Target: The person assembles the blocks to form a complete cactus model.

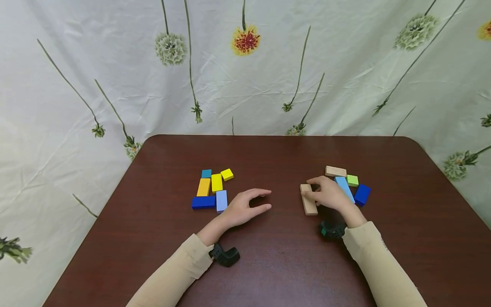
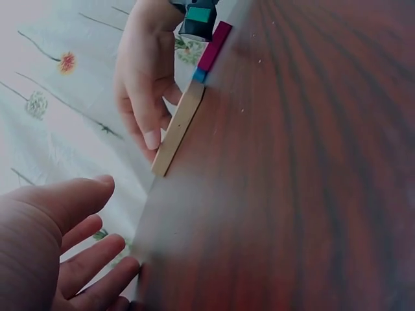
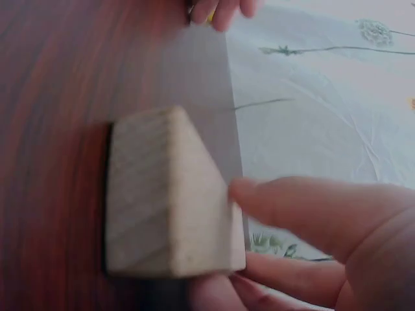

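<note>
My right hand (image 1: 330, 194) holds a plain wooden block (image 1: 310, 205) lying on the table, thumb and fingers on its far part. In the right wrist view the thumb touches one side of this wooden block (image 3: 172, 194) and fingers curl by its lower edge. Close beside that hand are a light blue block (image 1: 344, 189), a green block (image 1: 352, 181), a dark blue block (image 1: 362, 195) and a second wooden block (image 1: 336, 171). My left hand (image 1: 245, 207) holds nothing, its fingers extended toward the right, just right of a periwinkle block (image 1: 221, 201).
At left, the periwinkle block touches a cluster: a blue block (image 1: 203, 202), an orange block (image 1: 203, 187), a teal block (image 1: 206, 173) and a yellow block (image 1: 216, 183). A smaller yellow block (image 1: 227, 174) sits at its back. A flowered cloth (image 1: 215, 76) hangs behind the brown table (image 1: 268, 157).
</note>
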